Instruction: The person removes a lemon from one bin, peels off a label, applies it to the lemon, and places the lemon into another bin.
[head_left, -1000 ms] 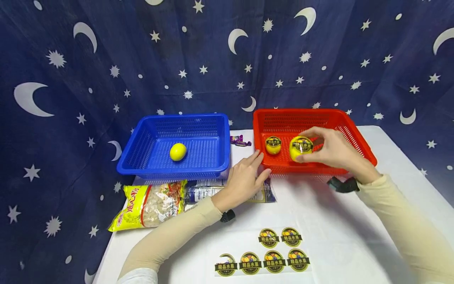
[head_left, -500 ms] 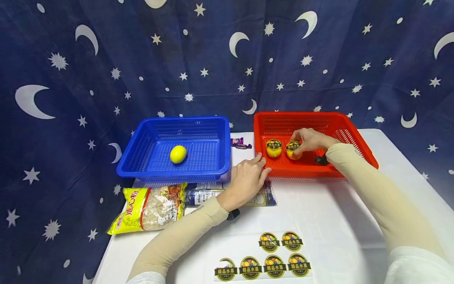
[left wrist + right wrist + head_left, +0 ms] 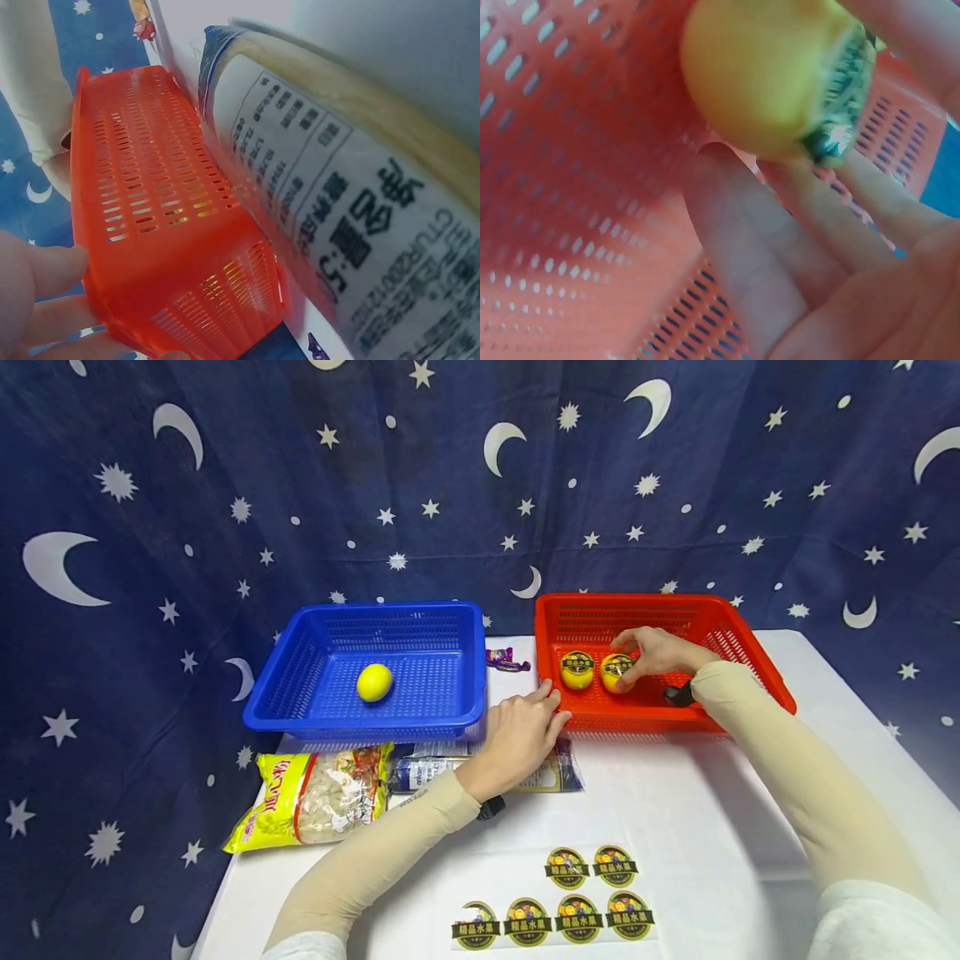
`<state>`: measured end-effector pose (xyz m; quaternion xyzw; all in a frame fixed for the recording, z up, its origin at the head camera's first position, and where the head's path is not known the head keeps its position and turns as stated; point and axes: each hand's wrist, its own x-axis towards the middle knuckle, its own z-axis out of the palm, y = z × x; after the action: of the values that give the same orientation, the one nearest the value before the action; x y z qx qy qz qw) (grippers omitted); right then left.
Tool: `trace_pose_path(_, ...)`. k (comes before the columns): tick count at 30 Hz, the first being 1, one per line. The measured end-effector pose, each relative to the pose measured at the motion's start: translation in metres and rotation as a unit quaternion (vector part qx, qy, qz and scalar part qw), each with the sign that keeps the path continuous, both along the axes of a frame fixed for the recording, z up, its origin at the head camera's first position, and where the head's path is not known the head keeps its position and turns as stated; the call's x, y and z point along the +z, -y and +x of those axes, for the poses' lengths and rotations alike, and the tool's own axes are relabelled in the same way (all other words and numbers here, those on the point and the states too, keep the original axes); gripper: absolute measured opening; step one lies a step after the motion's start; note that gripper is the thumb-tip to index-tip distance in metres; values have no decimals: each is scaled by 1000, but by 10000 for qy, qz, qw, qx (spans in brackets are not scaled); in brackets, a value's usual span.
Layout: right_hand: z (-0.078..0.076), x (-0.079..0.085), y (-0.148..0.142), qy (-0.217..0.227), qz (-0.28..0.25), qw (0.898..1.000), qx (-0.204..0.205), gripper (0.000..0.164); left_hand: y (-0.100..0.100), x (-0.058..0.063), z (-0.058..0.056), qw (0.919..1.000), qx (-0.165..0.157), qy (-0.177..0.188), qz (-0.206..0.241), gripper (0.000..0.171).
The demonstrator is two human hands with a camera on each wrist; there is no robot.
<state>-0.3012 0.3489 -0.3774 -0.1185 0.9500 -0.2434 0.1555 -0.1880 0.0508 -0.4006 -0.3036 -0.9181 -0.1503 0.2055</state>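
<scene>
In the head view my left hand (image 3: 521, 735) holds the near-left corner of a red basket (image 3: 720, 718). In the left wrist view, its fingers (image 3: 56, 319) lie about the corner of the perforated basket. Inside the basket, my right hand (image 3: 656, 656) grips a stickered lemon (image 3: 615, 675) low over the floor. The right wrist view shows this lemon (image 3: 757, 75) between thumb and fingers, with its sticker (image 3: 844, 86) facing sideways. Beside it sits another stickered lemon (image 3: 577, 675). A plain lemon (image 3: 374, 682) lies in the blue basket (image 3: 288, 725) at left.
Fruit-label stickers (image 3: 579, 917) lie in two rows on the white table near the front. A yellow food bag (image 3: 315, 797) and a long dark packet (image 3: 427, 768) lie before the blue basket. Purple-wrapped candies (image 3: 508, 662) sit between the baskets. A starry curtain (image 3: 420, 468) hangs behind.
My right hand has lowered the stickered lemon leftward into the red basket, beside the other one, then stayed there. My left hand's fingers have bent more at the basket corner.
</scene>
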Motion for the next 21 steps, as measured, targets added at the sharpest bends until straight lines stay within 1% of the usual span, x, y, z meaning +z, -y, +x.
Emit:
trace_pose_path(4,11,14,-3,-13,-223,9997,-46,90,1,4,-2,9998,-73,5,-168,32)
trace_pose_path(6,18,24,-4,-120,-260,9995,-127,90,3,9,-5,9994,-194,131,-260,33)
trace_pose_path(8,27,33,-2,-347,-221,9990,-183,88,8,16,-11,9981,-343,425,-279,36)
trace_pose_path(10,38,40,4,-647,-239,9973,-242,84,18,26,-19,9960,-442,745,-211,39)
trace_pose_path(12,53,45,16,-1006,-329,9940,-279,79,34,38,-29,9936,-418,1044,-81,41)
trace_pose_path(14,69,45,32,-1468,-513,9875,-275,72,54,52,-40,9920,-217,1242,-35,44)
trace_pose_path(16,86,41,52,-1946,-767,9778,-126,64,78,65,-52,9889,112,1477,-65,47)
trace_pose_path(18,101,35,75,-2367,-1057,9657,163,57,103,77,-64,9824,465,1799,-213,53)
trace_pose_path(20,115,26,100,-2574,-1331,9555,551,54,128,86,-76,9738,715,2125,-392,58)
trace_pose_path(21,122,22,112,-2594,-1448,9519,748,53,139,89,-82,9692,802,2271,-503,59)
